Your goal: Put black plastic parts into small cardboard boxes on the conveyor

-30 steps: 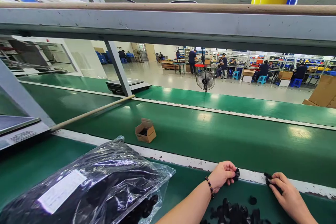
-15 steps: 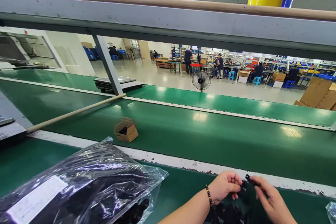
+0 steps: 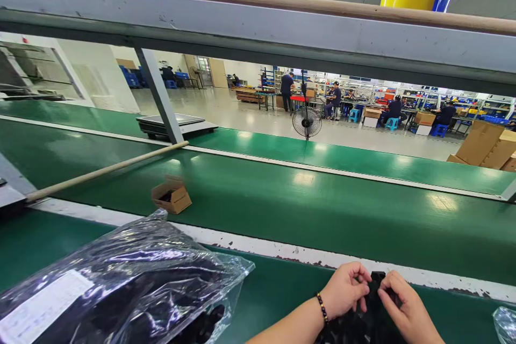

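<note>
My left hand (image 3: 347, 291), with a beaded bracelet at the wrist, is closed in a pinch at the edge of a small black plastic part (image 3: 377, 281). On the other side my right hand (image 3: 403, 301) grips the same part between thumb and bent fingers. The exact shape of the part is hard to make out, dark and partly covered by the fingers. Beneath both hands lies a pile of black parts (image 3: 355, 328). To the left rests a large clear plastic bag (image 3: 161, 274) full of black pieces, with a white label on it.
A small open cardboard box (image 3: 177, 201) with dark pieces inside sits on the green belt (image 3: 302, 209). A wooden rod (image 3: 108, 169) crosses the belt at left, near a scale (image 3: 193, 124). Overhead runs a shelf beam (image 3: 242, 27). Another plastic bag (image 3: 505, 323) lies at far right.
The cardboard box has shifted left along the belt. My right hand has come closer to my left, its fingers now on the black part. The view has turned slightly.
</note>
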`<state>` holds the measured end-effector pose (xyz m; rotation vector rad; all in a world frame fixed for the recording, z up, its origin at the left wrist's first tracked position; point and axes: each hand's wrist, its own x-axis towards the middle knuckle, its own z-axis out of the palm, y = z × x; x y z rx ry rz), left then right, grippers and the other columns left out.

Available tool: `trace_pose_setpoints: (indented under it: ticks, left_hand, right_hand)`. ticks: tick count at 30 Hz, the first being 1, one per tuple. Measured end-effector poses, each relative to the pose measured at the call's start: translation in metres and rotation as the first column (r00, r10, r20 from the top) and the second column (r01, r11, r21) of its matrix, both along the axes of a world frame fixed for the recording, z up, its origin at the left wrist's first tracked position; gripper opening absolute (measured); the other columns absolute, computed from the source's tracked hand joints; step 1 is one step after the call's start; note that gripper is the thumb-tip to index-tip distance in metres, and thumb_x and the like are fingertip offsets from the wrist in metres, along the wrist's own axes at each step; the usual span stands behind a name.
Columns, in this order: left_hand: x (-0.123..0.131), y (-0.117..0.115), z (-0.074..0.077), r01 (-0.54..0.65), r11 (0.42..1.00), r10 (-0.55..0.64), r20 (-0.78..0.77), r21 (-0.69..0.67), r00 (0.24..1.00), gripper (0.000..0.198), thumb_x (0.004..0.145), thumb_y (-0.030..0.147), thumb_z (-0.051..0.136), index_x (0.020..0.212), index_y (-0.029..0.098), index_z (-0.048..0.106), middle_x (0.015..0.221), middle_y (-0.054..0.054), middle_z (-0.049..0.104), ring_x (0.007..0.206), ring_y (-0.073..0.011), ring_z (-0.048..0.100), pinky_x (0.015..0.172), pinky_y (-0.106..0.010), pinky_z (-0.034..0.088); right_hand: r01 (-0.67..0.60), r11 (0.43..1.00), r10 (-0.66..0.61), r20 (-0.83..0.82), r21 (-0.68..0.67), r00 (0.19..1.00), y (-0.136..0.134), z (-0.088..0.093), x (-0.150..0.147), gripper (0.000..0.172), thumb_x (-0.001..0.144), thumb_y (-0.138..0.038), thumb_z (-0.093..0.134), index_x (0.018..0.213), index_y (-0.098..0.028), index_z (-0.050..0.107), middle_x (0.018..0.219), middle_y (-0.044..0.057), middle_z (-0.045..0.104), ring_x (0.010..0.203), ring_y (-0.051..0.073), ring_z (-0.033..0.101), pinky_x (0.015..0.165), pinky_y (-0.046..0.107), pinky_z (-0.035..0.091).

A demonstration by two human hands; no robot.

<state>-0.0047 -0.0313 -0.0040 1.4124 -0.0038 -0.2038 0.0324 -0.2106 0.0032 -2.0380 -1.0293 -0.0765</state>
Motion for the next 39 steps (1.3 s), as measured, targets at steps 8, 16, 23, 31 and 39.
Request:
trace_pose_setpoints:
  ticks: [8,16,23,31,39]
  left_hand:
    - [-0.006,-0.006,0.001,0.016,0.973,-0.026,0.038,0.232,0.999,0.008,0.065,0.018,0.061,0.070,0.015,0.055,0.051,0.005,0.050,0.049,-0.0106,0.049,0.050,-0.020,0.035]
    - [-0.005,0.002,0.009,-0.030,0.946,-0.015,0.135,0.321,0.991,0.008,0.065,0.021,0.059,0.062,0.015,0.053,0.064,0.004,0.048,0.051,-0.0085,0.045,0.051,-0.020,0.034]
    - [0.002,0.011,0.012,-0.006,0.958,-0.023,0.098,0.287,0.995,0.017,0.067,0.033,0.053,0.068,0.018,0.046,0.060,0.005,0.044,0.050,-0.0113,0.044,0.052,-0.023,0.036]
    - [0.005,0.014,0.028,-0.090,0.889,-0.068,0.323,0.449,0.944,0.037,0.077,0.043,0.050,0.051,0.017,0.043,0.063,0.000,0.048,0.066,-0.0159,0.046,0.065,-0.027,0.035]
    - [0.009,0.012,0.014,-0.166,0.941,0.137,0.118,0.294,0.984,0.020,0.054,0.011,0.054,0.073,0.015,0.061,0.074,0.001,0.055,0.066,-0.0132,0.049,0.064,-0.025,0.039]
  right_hand:
    - [0.033,0.999,-0.030,0.102,-0.025,0.994,0.001,-0.001,-0.002,0.019,0.093,-0.030,0.040,0.076,-0.022,0.045,0.072,-0.001,0.046,0.063,0.014,0.047,0.055,0.025,0.038]
    - [-0.028,0.999,0.031,0.087,-0.029,0.996,0.007,0.009,-0.006,0.016,0.091,-0.026,0.041,0.077,-0.022,0.048,0.074,0.000,0.050,0.066,0.015,0.048,0.059,0.025,0.038]
    - [0.016,0.999,-0.014,0.046,-0.032,0.999,0.012,0.019,-0.003,0.011,0.085,-0.025,0.048,0.091,-0.021,0.057,0.080,0.002,0.055,0.070,0.016,0.052,0.061,0.025,0.040]
    - [0.199,0.977,-0.205,0.078,0.075,0.976,0.013,0.017,0.004,0.008,0.079,-0.020,0.048,0.073,-0.021,0.052,0.069,-0.001,0.052,0.064,0.014,0.048,0.057,0.024,0.035]
    - [0.238,0.970,-0.241,0.061,0.054,0.969,0.008,0.011,0.003,0.015,0.085,-0.024,0.044,0.071,-0.021,0.046,0.067,-0.002,0.049,0.061,0.014,0.046,0.055,0.024,0.035]
